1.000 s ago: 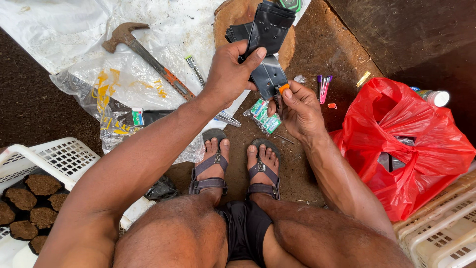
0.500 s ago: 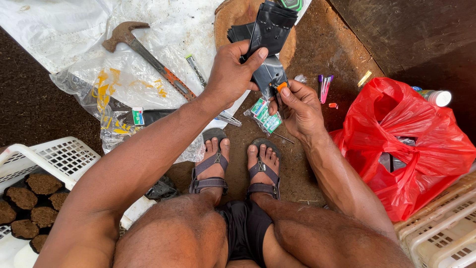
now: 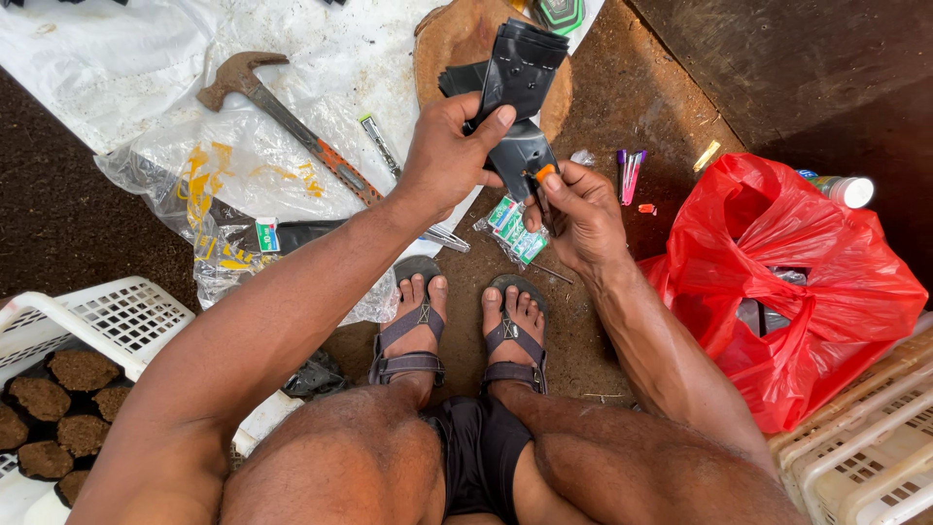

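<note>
black plastic bags (image 3: 520, 92) pinched between left hand (image 3: 449, 156), right hand (image 3: 581, 216).

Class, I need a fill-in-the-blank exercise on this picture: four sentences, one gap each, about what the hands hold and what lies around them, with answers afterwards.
1. The left hand grips a folded sheet of ____ plastic.
2. The right hand pinches a small tool with an ____ tip.
3. The rusty claw hammer lies on ____ plastic sheeting.
4. The crumpled plastic bag beside the right arm is ____.

Answers: black; orange; white; red
</note>
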